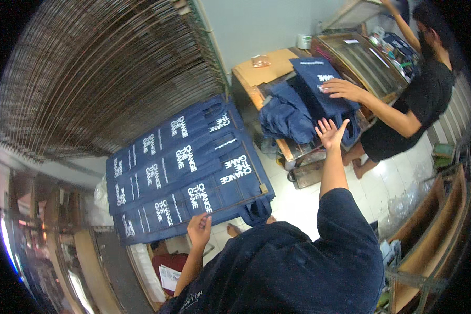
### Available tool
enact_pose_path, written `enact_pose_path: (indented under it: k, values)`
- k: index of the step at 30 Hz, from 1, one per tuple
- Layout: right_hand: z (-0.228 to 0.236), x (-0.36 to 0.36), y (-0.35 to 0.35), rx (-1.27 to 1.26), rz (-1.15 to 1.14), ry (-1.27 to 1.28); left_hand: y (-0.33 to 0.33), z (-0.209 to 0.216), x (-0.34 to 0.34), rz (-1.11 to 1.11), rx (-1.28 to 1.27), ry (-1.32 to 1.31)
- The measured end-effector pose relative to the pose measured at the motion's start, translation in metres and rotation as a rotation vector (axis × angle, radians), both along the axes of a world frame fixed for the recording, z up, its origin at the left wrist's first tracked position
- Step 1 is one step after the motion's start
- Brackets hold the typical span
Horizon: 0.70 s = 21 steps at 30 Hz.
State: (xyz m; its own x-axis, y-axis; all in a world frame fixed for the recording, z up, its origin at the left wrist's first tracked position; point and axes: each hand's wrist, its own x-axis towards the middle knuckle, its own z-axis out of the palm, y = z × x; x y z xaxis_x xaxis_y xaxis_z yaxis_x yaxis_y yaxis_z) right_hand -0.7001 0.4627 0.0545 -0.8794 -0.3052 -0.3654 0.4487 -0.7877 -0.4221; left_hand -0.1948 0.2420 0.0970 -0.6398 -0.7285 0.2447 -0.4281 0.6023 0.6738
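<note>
My left hand point(199, 230) is at the near edge of a wire drying rack point(263, 187), its fingers curled in; whether they grip the rack's edge is hidden. Rows of navy cloth bags point(141, 180) with white print lie flat on that rack. My right hand point(331, 134) reaches out to the right, palm up and fingers spread, with nothing in it. Just beyond it is a pile of navy bags point(288, 112) on a wooden table. A co-worker's hand point(343, 89) rests over the top printed bag point(311, 70) there.
Many stacked wire racks point(104, 68) tilt up at the far left. A co-worker in black point(424, 99) stands at the right beside a framed screen point(363, 60). Cardboard point(264, 68) lies on the table point(256, 97). Wooden shelving point(434, 235) is at the lower right.
</note>
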Motion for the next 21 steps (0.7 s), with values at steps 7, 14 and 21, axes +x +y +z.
enact_pose_path:
  k: [7, 14, 21]
  values:
    - [0.012, -0.012, -0.096, 0.493, 0.013, 0.073, 0.016, 0.002, 0.045, 0.154, 0.099, 0.040]
    - [0.238, 0.105, -0.162, 0.781, 0.943, 1.256, -0.030, 0.059, 0.033, 0.153, 0.005, 0.156]
    - [0.350, 0.220, -0.235, 0.751, 1.459, 2.213, -0.111, 0.153, 0.026, 0.013, 0.051, 0.411]
